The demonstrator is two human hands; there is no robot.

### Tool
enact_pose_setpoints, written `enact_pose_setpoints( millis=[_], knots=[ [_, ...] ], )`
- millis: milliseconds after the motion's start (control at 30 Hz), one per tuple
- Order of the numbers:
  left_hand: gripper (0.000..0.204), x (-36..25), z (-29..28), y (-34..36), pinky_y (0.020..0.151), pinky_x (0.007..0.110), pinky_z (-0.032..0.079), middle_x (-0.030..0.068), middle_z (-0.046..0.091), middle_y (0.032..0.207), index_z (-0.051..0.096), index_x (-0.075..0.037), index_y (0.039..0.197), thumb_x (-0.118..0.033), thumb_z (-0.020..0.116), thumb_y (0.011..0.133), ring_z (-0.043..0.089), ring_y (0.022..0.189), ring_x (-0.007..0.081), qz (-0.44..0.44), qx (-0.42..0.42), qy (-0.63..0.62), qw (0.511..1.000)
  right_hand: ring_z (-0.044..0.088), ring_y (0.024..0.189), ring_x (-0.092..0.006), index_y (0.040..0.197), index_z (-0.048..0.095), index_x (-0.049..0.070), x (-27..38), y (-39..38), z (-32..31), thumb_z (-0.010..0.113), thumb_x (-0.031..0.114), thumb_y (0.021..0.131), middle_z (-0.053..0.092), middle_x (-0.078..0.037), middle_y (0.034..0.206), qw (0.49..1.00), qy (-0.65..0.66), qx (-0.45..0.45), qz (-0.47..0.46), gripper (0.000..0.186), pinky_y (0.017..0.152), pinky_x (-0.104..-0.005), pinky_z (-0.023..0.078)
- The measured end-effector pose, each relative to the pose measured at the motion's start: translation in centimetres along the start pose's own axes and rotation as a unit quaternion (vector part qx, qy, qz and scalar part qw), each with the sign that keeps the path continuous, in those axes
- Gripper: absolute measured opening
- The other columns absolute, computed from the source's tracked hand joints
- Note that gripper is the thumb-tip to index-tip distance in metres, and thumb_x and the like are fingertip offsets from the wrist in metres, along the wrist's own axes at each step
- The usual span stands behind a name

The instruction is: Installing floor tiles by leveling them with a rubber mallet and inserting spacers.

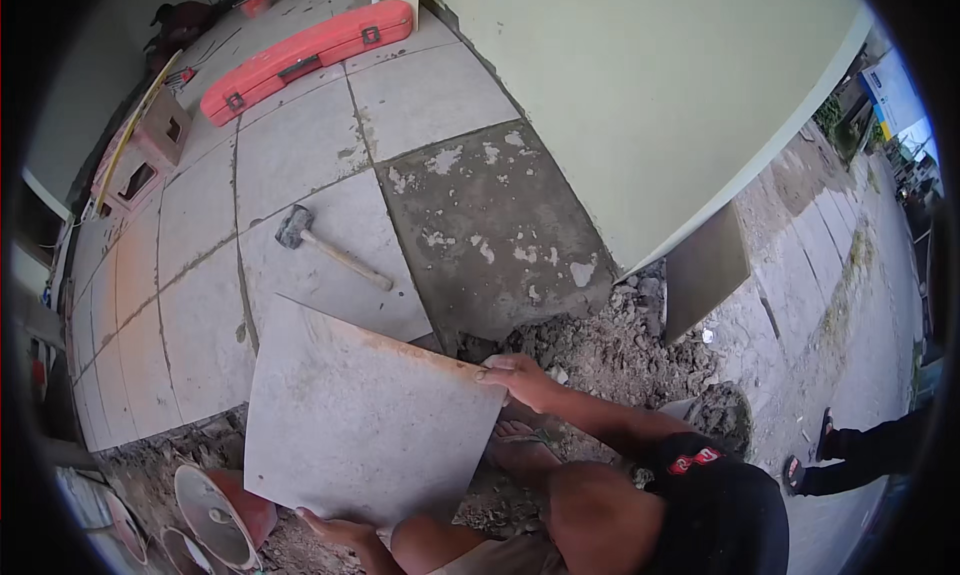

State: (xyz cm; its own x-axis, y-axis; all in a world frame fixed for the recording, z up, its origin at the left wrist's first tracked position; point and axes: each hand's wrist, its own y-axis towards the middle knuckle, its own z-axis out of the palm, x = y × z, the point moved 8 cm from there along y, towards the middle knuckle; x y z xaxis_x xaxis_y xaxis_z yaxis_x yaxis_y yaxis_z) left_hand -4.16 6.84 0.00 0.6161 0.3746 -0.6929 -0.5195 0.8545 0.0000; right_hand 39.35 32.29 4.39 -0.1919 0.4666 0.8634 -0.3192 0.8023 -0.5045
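Tile (370,425) between hands — right hand (522,380) clamped on corner, left hand (340,529) at near edge, closure unclear.

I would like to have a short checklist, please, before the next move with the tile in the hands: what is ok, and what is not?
1. Right hand gripping the held tile near its upper right corner: ok.
2. Left hand at its lower edge: ok; fingers partly hidden.
3. Dark grey bed free of tools: ok.
4. Bed surface uniform: not ok, pale patches show.
5. Hammer off the bed: ok, on a laid tile.
6. Held tile's far face clean: cannot tell.
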Motion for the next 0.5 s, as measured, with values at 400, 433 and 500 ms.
enact_pose_setpoints(
  millis=[400,433,500],
  knots=[
    [0.037,10.4,25.7,18.5,0.063,0.027,0.03,-0.0081,0.046,0.075,0.048,-0.014,0.077,-0.026,0.071,0.102,0.035,0.07,0.0047,0.045,-0.139,0.318,0.937,0.061,0.115,-0.0196,0.128,0.065,0.013,-2.5,-6.4,-12.3,0.061,0.043,0.093,0.069,0.0,0.123,0.855,0.46,-0.239,-0.003,0.046,0.1,-0.0387,0.043],
    [0.038,11.6,27.1,19.6,0.06,0.027,0.028,-0.0096,0.042,0.073,0.046,-0.016,0.076,-0.027,0.072,0.101,0.032,0.067,0.0043,0.04,-0.122,0.322,0.938,0.06,0.113,-0.0199,0.125,0.065,0.014,-3.0,-6.2,-13.5,0.062,0.042,0.091,0.067,0.0,0.119,0.847,0.472,-0.244,0.002,0.044,0.1,-0.0386,0.042],
    [0.039,14.8,28.8,21.9,0.058,0.026,0.025,-0.0114,0.037,0.071,0.046,-0.018,0.075,-0.029,0.074,0.1,0.029,0.063,0.0036,0.024,-0.105,0.335,0.936,0.059,0.111,-0.0203,0.123,0.065,0.014,-3.3,-5.4,-15.3,0.063,0.041,0.089,0.066,0.0,0.115,0.843,0.48,-0.243,0.01,0.043,0.101,-0.0385,0.042]
  ],
)
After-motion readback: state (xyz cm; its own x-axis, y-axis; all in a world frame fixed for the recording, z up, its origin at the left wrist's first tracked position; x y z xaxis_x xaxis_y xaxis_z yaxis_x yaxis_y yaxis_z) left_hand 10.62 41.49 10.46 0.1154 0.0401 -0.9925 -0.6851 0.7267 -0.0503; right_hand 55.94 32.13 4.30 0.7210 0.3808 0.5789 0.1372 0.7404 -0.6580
